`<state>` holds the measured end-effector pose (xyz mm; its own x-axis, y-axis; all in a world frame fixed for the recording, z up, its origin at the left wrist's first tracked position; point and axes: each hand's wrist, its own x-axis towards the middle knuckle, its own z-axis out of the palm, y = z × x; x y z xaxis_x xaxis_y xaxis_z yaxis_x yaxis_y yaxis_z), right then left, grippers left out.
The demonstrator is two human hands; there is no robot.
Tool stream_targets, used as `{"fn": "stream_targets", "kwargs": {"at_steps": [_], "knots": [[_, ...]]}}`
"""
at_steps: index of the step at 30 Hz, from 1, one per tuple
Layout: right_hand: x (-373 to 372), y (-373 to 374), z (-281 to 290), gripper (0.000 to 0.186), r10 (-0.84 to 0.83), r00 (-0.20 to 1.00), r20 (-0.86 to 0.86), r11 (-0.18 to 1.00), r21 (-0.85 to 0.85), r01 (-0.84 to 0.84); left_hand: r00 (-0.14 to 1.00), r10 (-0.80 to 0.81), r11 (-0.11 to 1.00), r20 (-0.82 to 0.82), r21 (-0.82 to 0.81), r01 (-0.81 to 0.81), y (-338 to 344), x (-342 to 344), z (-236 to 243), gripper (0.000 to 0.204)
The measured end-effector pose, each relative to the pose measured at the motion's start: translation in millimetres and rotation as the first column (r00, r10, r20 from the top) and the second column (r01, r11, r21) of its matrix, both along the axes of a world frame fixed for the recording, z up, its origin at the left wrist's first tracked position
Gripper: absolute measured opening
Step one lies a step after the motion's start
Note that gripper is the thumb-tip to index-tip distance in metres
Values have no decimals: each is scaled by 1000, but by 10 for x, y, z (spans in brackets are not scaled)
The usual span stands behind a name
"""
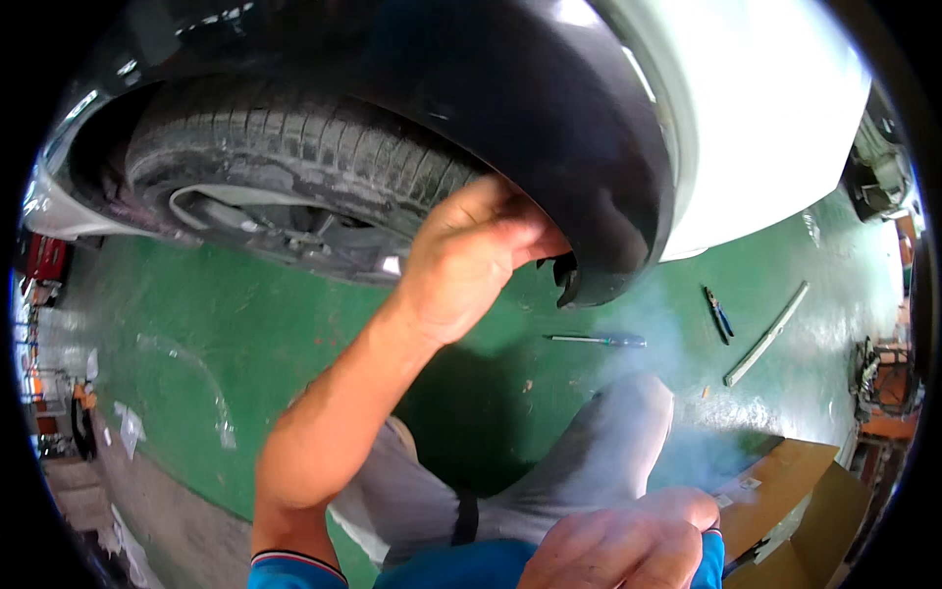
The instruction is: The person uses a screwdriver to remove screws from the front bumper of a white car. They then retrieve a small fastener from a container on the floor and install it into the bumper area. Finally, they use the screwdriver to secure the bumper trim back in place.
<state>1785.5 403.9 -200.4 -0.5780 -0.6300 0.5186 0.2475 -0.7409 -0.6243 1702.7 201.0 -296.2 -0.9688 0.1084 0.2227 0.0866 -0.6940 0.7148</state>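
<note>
My left hand (pixel 466 255) reaches up to the inner edge of a glossy black wheel arch trim (pixel 603 177). Its fingers curl around that edge, with their tips hidden behind it. Just left of the hand is a car wheel with a dusty black tyre (pixel 294 137) and a grey rim (pixel 285 221). Low in the picture, close to my body, my right hand (pixel 628 540) is closed with its fingers bent. Whatever lies inside it is hidden. Thin whitish haze drifts above my right knee.
On the green floor (pixel 294 324) lie a screwdriver (pixel 594 341), blue-handled pliers (pixel 718 314) and a pale strip (pixel 767 334). An opened cardboard box (pixel 785 491) stands at lower right. The white car body panel (pixel 756 118) bulges out at upper right. Clear plastic scraps (pixel 130 429) lie at left.
</note>
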Motion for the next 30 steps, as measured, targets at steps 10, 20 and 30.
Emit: {"fn": "stream_targets", "kwargs": {"at_steps": [10, 20, 30], "knots": [[119, -742, -391, 32, -30, 994, -103, 994, 104, 40, 956, 290, 956, 37, -59, -287, 399, 14, -346, 21], [0, -341, -535, 43, -358, 922, -150, 449, 838, 310, 970, 200, 979, 140, 1, -202, 435, -8, -752, 17], [-439, 475, -1914, 56, 453, 891, -28, -389, 893, 226, 946, 306, 942, 107, -178, -285, 580, -64, -810, 18]]}}
